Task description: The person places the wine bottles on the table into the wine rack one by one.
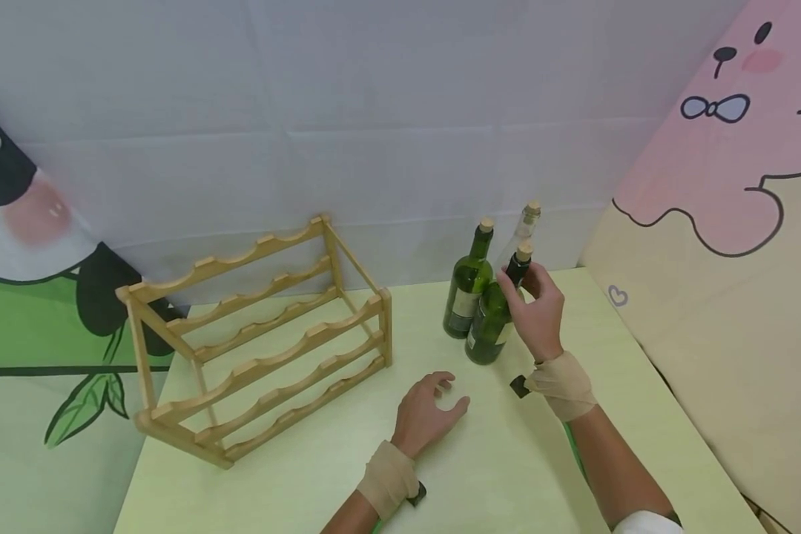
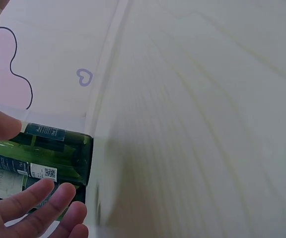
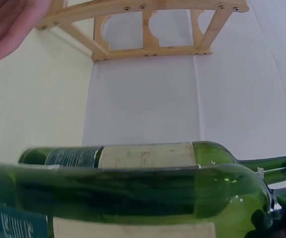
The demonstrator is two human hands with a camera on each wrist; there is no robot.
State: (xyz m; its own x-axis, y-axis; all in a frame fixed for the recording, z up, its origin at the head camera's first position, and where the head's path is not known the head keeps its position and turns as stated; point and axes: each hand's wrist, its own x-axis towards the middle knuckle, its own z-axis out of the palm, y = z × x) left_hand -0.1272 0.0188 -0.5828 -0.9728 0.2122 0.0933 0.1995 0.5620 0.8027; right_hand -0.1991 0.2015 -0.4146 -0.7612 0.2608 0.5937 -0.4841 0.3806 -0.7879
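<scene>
My right hand (image 1: 539,311) grips the neck of a corked green wine bottle (image 1: 486,326), thumb on one side and fingers on the other. The bottle is roughly upright; whether its base touches the table cannot be told. Just behind it stands a second corked green wine bottle (image 1: 467,289), and a clear corked bottle (image 1: 526,222) is mostly hidden. In the right wrist view the held bottle (image 3: 133,193) fills the lower part. My left hand (image 1: 423,415) hovers over the table in front of the bottles, fingers loosely bent and holding nothing.
A wooden wine rack (image 1: 315,334) with scalloped rails stands on the left of the pale table (image 1: 494,475). A grey-white cloth (image 1: 387,163) hangs behind, and printed cloth (image 1: 721,311) borders the right side.
</scene>
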